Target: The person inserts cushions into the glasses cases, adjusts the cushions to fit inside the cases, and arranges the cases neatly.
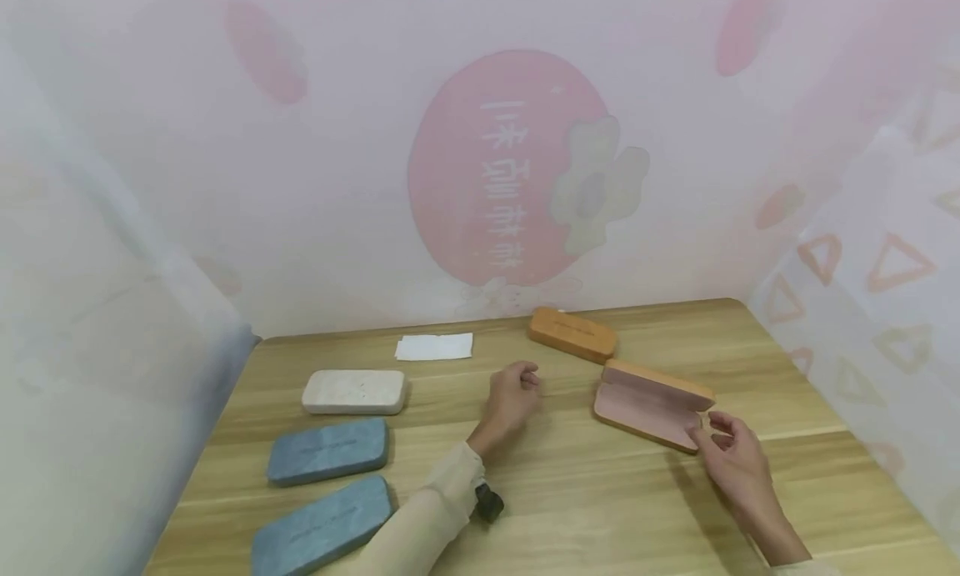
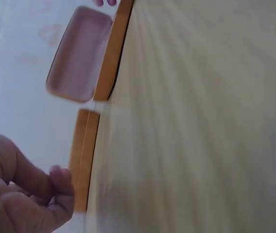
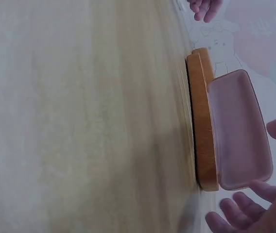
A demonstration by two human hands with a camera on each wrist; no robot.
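Note:
An orange glasses case (image 1: 652,409) with a pinkish lining stands open on the right of the table, nothing visible inside. My right hand (image 1: 738,468) is at its right end; in the right wrist view the thumb and fingers are spread around the lid (image 3: 240,131), and whether a fingertip touches it I cannot tell. My left hand (image 1: 513,397) hovers over the middle of the table with curled fingers. In the left wrist view its thumb and fingertips (image 2: 62,179) come together with nothing visible between them. A closed orange glasses case (image 1: 572,334) lies behind the open one.
On the left lie a cream glasses case (image 1: 354,393) and two blue glasses cases, one (image 1: 328,451) behind the other (image 1: 322,526), all closed. White flat sheets (image 1: 433,347) lie near the back edge of the wooden table (image 1: 585,509). Printed curtains hang behind and beside it.

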